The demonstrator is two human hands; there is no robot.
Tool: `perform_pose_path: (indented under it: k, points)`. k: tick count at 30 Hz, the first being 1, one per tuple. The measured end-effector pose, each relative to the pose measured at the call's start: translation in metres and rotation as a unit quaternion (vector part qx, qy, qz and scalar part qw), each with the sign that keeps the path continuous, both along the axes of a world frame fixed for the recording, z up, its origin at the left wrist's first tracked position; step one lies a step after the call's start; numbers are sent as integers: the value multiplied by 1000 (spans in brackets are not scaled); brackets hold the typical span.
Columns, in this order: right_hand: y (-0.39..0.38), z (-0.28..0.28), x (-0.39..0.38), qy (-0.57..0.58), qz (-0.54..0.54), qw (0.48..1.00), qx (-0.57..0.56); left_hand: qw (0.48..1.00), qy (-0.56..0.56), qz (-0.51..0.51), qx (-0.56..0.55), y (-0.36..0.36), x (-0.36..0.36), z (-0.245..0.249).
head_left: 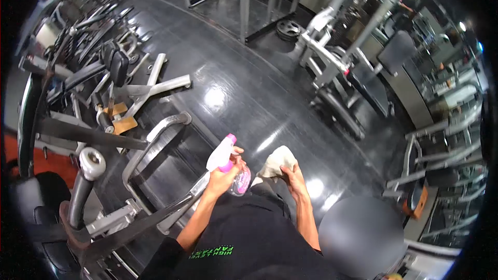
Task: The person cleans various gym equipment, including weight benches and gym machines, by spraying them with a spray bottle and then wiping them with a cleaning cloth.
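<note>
My left hand [226, 173] is wrapped round a spray bottle [222, 154] with a white and pink trigger head. The bottle's clear lower part, with a pink label, shows below my fingers, and its nozzle points up and away from me. In my right hand [294, 179] is a crumpled off-white cloth [278, 163], pinched at its right side. Bottle and cloth are apart, both held in front of my black shirt. Left of the bottle stands the silver curved frame [179, 119] of an exercise machine, which neither hand visibly touches.
Gym machines [155, 85] with silver beams and black pads line the left. Another machine [337, 62] stands ahead on the right, near weight plates [288, 30] on the floor. Shiny black flooring [228, 72] runs between them. A grey blurred disc covers the lower right.
</note>
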State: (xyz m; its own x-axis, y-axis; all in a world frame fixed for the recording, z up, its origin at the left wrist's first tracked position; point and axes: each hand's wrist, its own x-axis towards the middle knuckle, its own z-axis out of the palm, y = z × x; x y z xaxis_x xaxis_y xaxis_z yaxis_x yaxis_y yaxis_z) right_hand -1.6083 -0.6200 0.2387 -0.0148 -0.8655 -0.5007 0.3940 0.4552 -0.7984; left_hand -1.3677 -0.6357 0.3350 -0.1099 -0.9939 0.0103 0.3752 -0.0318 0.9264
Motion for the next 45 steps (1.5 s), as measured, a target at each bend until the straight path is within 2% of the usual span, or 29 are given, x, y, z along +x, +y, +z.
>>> perform_pose_path:
  k: [2,4,5,7,10,12,13,17,18,21,22,23,24,26,28,31,34,36,38,41,44,45]
  points:
    - [-33,1,-11,8,32,999,-3,999,16,31,-24,-12,-7,-10]
    - [-69,18,-16,49,111,992,-16,996,-8,85,15,-14,-10,-12]
    - [-85,26,-17,55,138,989,-17,991,-81,110,4,-13,-8,-24]
    - [-120,44,-7,137,245,958,-54,986,-48,160,20,-16,-10,-23]
    - [-167,74,21,149,361,915,-100,978,-26,203,43,-24,-5,-23]
    - [-196,79,44,145,421,888,-115,981,-39,188,28,-36,-3,-27]
    - [-209,82,59,148,460,866,-127,980,-41,186,59,-45,-2,-16]
    - [-251,98,107,89,543,823,-140,972,-27,218,77,-82,-2,-18]
    - [-262,96,116,75,552,812,-175,971,-26,227,71,-95,0,-21]
    - [-299,110,131,83,569,802,-160,971,-17,235,48,-141,5,-33]
    - [-312,113,135,77,540,820,-176,977,-64,203,30,-154,12,-36]
    - [-323,113,136,72,510,836,-188,976,-52,211,24,-164,12,-39]
    - [-340,101,134,14,511,840,-182,975,-37,220,20,-177,11,-27]
    - [-372,102,129,57,554,819,-136,978,-10,202,43,-197,9,-27]
    - [-388,95,135,64,555,817,-145,972,-49,228,13,-222,13,-28]
    - [-405,98,152,203,519,793,-245,964,-58,259,29,-242,26,-26]
    - [-423,85,180,199,545,771,-261,952,-77,291,62,-255,44,-28]
    - [-439,77,195,189,573,753,-263,937,-91,312,129,-265,56,-28]
    - [-460,55,209,140,594,754,-242,931,-50,338,129,-281,66,-34]
    - [-500,60,235,98,615,745,-239,911,21,384,151,-318,82,-22]
    - [-555,66,262,70,634,734,-233,898,-40,412,145,-365,105,-20]
    - [-573,61,269,50,634,742,-210,898,-27,420,131,-384,112,-27]
